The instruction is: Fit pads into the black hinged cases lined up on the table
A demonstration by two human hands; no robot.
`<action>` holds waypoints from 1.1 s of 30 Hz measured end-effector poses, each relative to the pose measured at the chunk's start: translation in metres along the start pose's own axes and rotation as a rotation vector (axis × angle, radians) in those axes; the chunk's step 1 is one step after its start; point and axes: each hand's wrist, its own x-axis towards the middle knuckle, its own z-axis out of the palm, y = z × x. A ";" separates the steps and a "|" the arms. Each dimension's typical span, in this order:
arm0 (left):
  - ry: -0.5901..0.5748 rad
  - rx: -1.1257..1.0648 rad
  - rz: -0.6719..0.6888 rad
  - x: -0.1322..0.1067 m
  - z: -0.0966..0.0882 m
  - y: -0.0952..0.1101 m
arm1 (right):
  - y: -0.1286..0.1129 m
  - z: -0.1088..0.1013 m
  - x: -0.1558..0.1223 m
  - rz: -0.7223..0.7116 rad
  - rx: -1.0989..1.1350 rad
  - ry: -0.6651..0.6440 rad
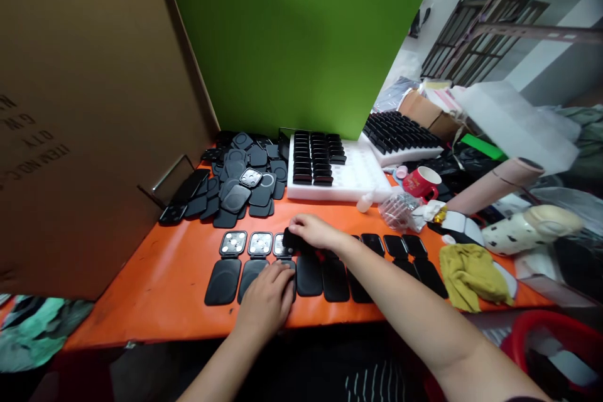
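A row of black folding charger pads lies unfolded on the orange table, small square panels behind larger rounded plates. My left hand (267, 297) is on the third charger pad from the left (294, 294), its fingers bent over the lower plate and the thumb at its right side. My right hand (313, 230) pinches a small black square cover (293, 240) over that charger's upper panel (279, 245). The two upper panels to the left, one on the leftmost charger (233, 243), show silvery insides with round discs. Upper panels farther right look black; my right forearm hides part of the row.
Behind the row lies a heap of black charger pads (235, 198). A white foam tray (362, 169) holds upright black pieces, with another filled tray (400, 154) beyond. A red mug (421, 183), yellow cloth (473, 276) and spotted bottle (511, 230) stand right. Cardboard (94, 107) borders the left.
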 end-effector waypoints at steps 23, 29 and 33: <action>0.001 0.006 -0.005 0.002 -0.002 0.001 | -0.005 0.036 0.013 0.049 0.026 0.059; 0.001 0.007 -0.001 0.002 -0.003 0.001 | -0.005 0.030 0.010 0.009 0.004 0.034; 0.004 0.008 0.003 0.002 -0.002 0.000 | -0.005 0.028 0.012 0.003 -0.010 0.022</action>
